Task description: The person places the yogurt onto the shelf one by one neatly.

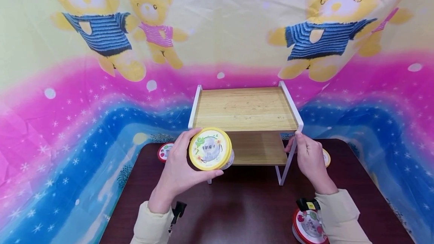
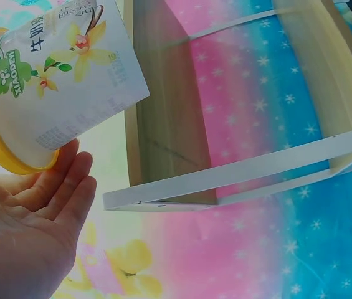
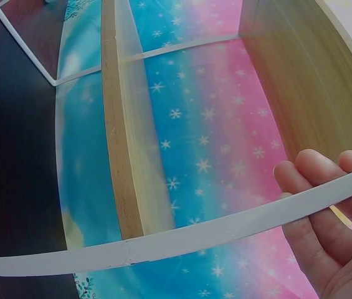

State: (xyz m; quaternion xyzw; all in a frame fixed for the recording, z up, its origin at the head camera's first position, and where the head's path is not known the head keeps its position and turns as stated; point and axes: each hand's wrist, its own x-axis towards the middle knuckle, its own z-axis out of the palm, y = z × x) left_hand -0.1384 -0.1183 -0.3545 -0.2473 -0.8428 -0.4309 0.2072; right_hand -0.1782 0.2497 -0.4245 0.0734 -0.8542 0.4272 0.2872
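Carefully level the yellow-lidded tub (image 1: 209,148) the left hand (image 1: 177,169) grips; brace the shelf frame (image 1: 291,104) the right hand (image 1: 311,158) clasps.

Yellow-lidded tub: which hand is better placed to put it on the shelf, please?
Probably the left hand: it holds the yellow-lidded tub in front of the shelf, while the right hand grips the shelf's white side frame.
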